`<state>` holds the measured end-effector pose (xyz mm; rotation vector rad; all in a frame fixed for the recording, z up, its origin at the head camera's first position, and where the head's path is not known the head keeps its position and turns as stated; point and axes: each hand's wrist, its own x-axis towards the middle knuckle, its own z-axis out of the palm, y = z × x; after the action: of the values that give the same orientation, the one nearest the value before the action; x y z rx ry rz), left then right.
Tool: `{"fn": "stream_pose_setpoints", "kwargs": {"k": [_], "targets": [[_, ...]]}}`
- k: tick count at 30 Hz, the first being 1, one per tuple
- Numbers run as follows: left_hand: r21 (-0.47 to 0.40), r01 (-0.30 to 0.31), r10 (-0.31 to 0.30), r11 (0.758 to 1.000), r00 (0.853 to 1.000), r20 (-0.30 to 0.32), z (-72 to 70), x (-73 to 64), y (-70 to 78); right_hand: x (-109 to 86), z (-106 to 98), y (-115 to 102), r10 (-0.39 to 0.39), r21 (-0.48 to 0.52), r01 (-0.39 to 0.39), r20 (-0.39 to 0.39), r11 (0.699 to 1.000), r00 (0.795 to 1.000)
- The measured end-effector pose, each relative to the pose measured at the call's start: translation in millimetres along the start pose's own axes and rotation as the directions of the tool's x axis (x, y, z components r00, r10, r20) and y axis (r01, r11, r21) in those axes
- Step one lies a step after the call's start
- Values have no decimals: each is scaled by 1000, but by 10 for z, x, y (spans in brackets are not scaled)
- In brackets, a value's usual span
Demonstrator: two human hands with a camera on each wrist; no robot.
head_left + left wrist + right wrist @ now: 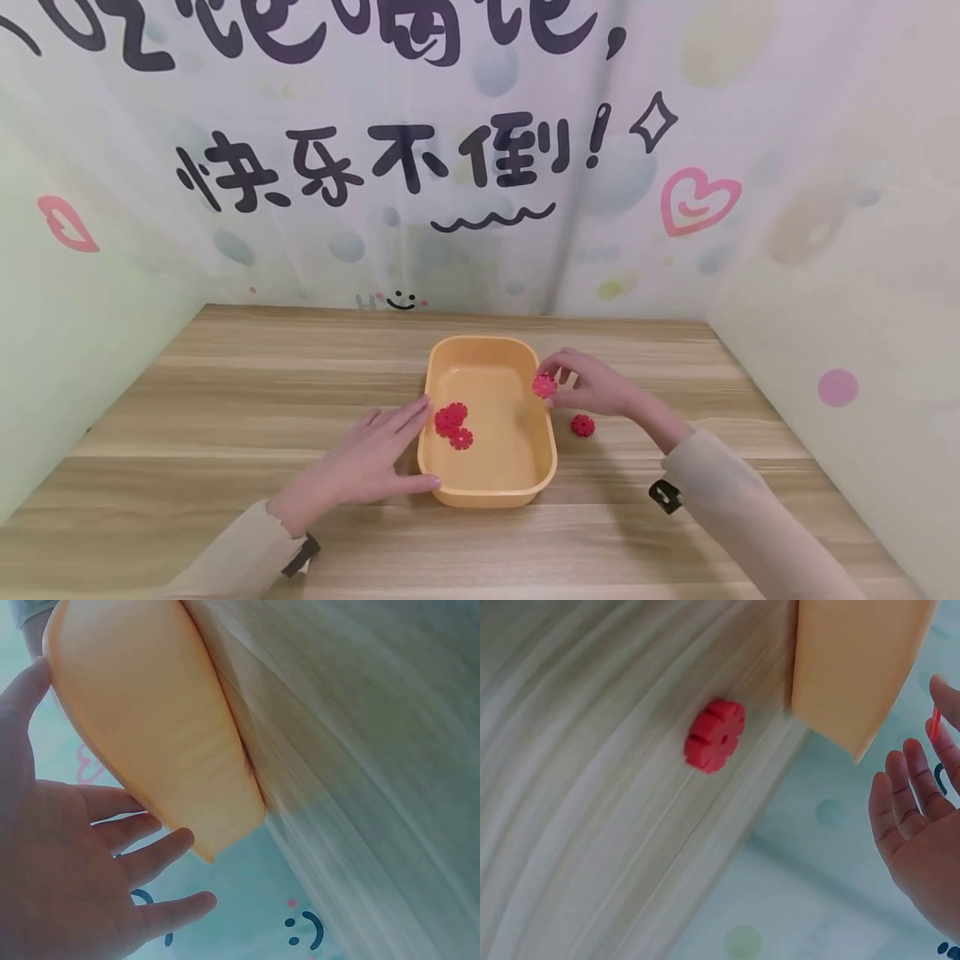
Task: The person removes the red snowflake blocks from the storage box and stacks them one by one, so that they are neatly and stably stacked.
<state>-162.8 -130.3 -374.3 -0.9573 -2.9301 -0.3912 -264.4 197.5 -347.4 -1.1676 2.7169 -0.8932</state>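
Observation:
An orange plastic basin (pixel 495 479) with rounded corners stands on the table. Inside it, near its left wall, lie several red flower-shaped discs (pixel 452 419), some overlapping. My left hand (pixel 367 462) rests on the basin's left rim with fingers spread; the left wrist view has its fingertips (pixel 180 838) along the outer edge. Above the right rim, my right hand (pixel 592 385) pinches one red disc (pixel 544 386) between thumb and finger; it appears edge-on in the right wrist view. Beside the basin, below that hand, red discs (pixel 715 736) sit stacked on the tabletop.
The wood-grain table (pixel 262 392) runs back to a curtain-like wall (pixel 300 250) printed with dark characters and pastel dots. Pale side walls (pixel 840 250) bound the table left and right. Each wrist carries a dark strap piece (pixel 665 497).

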Motion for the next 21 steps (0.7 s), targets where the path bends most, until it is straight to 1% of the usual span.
{"fn": "stream_pose_setpoints", "kwargs": {"k": [4, 7, 13, 14, 17, 20, 21], "targets": [[1, -4, 4, 1000, 1000, 1, -1, 7, -4, -126, -33, 82, -4, 19, 5, -33, 1000, 999], [1, -4, 4, 1000, 1000, 2, -6, 11, -5, -224, -44, 129, 10, 23, -9, -47, 1000, 999], [3, -4, 4, 1000, 1000, 6, -20, 12, 1, -406, -42, 221, 87, 47, -86, -26, 995, 996], [4, -3, 3, 1000, 1000, 8, -17, 12, 1, -431, -53, 179, 101, 52, -100, -22, 994, 995], [1, 4, -4, 1000, 1000, 14, -10, 14, 2, -492, -40, 225, 125, 50, -124, -20, 991, 992], [-8, 9, -9, 1000, 1000, 18, -6, 16, 6, -550, -22, 265, 130, 35, -130, -14, 991, 991], [-10, 9, -9, 1000, 1000, 19, -8, 16, 8, -568, -2, 337, 123, 33, -122, -15, 992, 992]]}}
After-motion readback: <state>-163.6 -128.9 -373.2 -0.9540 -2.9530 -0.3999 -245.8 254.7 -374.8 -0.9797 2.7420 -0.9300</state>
